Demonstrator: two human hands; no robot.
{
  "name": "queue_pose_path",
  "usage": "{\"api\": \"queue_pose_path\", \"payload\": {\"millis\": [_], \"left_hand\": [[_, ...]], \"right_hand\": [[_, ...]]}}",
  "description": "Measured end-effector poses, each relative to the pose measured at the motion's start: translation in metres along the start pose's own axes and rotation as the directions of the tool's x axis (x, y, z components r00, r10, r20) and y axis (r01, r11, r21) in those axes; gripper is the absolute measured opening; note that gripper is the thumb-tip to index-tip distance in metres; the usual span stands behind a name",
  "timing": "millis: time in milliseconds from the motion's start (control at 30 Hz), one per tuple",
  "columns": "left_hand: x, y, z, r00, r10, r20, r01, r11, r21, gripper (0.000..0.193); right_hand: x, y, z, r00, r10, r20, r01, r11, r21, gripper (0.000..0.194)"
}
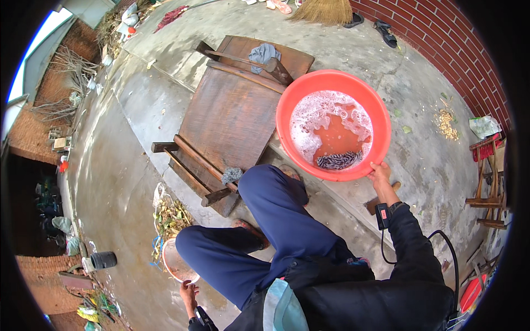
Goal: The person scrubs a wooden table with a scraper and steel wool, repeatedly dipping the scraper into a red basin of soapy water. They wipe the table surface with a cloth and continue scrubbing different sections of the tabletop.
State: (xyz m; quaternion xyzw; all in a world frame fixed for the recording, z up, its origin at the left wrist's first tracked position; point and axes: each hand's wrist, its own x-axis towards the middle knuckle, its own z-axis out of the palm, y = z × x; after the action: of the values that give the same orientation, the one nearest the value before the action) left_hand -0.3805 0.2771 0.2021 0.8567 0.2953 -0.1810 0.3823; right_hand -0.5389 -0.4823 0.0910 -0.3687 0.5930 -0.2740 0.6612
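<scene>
My right hand (379, 176) grips the rim of a red plastic basin (383, 118). Soapy water with white foam lies in the basin, and a black-and-white patterned cloth (339, 160) sits in it near my side. At the lower left, my left hand (189, 293) is at the rim of a smaller whitish container (178, 262), partly hidden by my knee; its fingertips seem to touch that rim. Before my knees an overturned wooden table (234, 113) lies on the concrete, with a grey cloth (264, 57) at its far end and a grey scouring pad (232, 176) on its near edge.
Dry leaves in a bag (172, 217) lie left of my knee. A black bucket (103, 260) is further left. A straw broom (323, 11) and dark sandals (386, 34) are by the brick wall (439, 37). Wooden chairs (488, 182) stand at the right.
</scene>
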Motion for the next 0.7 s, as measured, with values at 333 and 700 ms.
{"api": "queue_pose_path", "payload": {"millis": [333, 700], "left_hand": [[0.016, 0.046, -0.005, 0.988, 0.151, -0.014, -0.15, 0.986, 0.071, 0.026], [0.095, 0.177, 0.036, 0.915, 0.404, 0.016, -0.404, 0.913, 0.06, 0.028]], "right_hand": [[0.058, -0.03, -0.037, 0.992, -0.126, -0.017, 0.123, 0.986, -0.112, 0.017], [0.144, -0.077, -0.076, 0.926, -0.374, 0.056, 0.255, 0.508, -0.823, 0.036]]}}
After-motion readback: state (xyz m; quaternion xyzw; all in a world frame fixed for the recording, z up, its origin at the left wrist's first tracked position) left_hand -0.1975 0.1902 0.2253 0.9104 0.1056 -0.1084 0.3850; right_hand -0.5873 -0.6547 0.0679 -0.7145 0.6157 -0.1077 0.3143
